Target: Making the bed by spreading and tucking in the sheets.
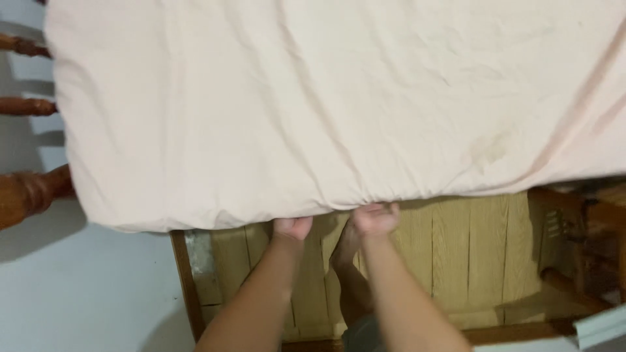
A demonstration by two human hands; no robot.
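A mattress wrapped in a pale pink sheet fills the upper part of the head view. Both my hands reach under its near edge. My left hand is tucked beneath the sheet's edge, fingers hidden by the cloth. Just to its right, my right hand curls its fingers up around the same edge, gripping sheet and mattress. The edge is puckered where the hands hold it. Below lie the wooden slats of the bed base, and my bare foot stands on them.
Turned wooden bedposts stick out at the left over a light floor. The bed's dark wooden frame rail runs beside my left arm. More wooden furniture stands at the right.
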